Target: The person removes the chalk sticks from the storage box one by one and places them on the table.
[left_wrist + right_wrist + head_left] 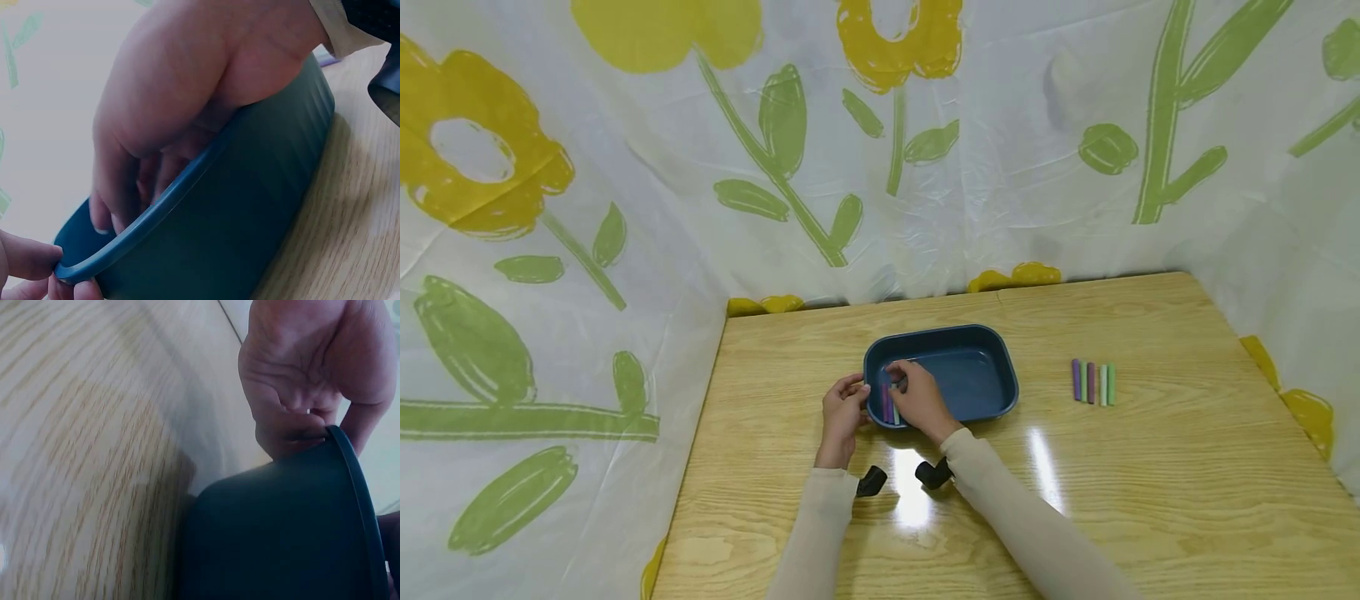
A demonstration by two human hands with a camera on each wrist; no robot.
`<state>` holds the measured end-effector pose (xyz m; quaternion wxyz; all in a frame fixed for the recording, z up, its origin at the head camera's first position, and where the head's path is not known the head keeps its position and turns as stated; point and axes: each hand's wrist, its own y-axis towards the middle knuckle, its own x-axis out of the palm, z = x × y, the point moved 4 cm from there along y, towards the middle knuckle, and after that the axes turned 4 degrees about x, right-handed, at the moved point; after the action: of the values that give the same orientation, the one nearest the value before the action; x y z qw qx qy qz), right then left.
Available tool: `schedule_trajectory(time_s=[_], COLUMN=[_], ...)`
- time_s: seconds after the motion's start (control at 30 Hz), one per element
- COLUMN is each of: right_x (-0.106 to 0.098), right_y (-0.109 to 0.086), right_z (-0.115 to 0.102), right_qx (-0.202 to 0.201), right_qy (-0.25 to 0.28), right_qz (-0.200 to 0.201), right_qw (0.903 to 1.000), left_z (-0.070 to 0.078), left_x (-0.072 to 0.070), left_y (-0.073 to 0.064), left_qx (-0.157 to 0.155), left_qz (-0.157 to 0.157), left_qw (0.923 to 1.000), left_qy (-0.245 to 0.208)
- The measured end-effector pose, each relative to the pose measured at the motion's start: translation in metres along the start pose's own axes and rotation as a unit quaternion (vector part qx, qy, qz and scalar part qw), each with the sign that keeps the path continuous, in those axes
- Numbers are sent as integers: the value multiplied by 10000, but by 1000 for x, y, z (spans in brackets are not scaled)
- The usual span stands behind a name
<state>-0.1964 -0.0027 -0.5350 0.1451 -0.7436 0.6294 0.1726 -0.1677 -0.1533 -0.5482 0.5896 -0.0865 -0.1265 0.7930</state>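
Note:
A dark blue rectangular tray (pixel 966 375) stands on the wooden table. My left hand (pixel 842 417) holds its left end, thumb and fingers on either side of the rim, as the right wrist view also shows. Inside the tray at that end, purple chalk sticks (pixel 887 405) lie side by side, next to a pale green chalk stick (pixel 896 416). Reaching over the near wall, my right hand (pixel 920 398) has bent fingers down by these sticks. Its fingertips are partly hidden behind the rim in the left wrist view, and whether they pinch a stick is unclear.
To the right of the tray, several chalk sticks (pixel 1092 383) in purple, green, dark mauve and white lie in a row on the table (pixel 1187 467). A flower-printed cloth (pixel 1000 167) hangs behind and at both sides. Black wrist camera parts (pixel 933 474) stick out near both wrists.

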Motion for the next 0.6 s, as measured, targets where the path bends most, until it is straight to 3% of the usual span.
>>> schedule_trajectory(time_s=[0.4,0.6], right_x=[1,3], right_y=[6,7], right_z=[6,7], right_qx=[692,674], right_qy=[-799,-981], right_qz=[-690,-913], right_qw=[9920,9887], left_z=[-2,-1], left_x=[-2,-1], left_y=[1,1], left_qx=[-33,-17], left_qz=[-29,-58], left_qw=[10000,10000], left_qy=[22,2])
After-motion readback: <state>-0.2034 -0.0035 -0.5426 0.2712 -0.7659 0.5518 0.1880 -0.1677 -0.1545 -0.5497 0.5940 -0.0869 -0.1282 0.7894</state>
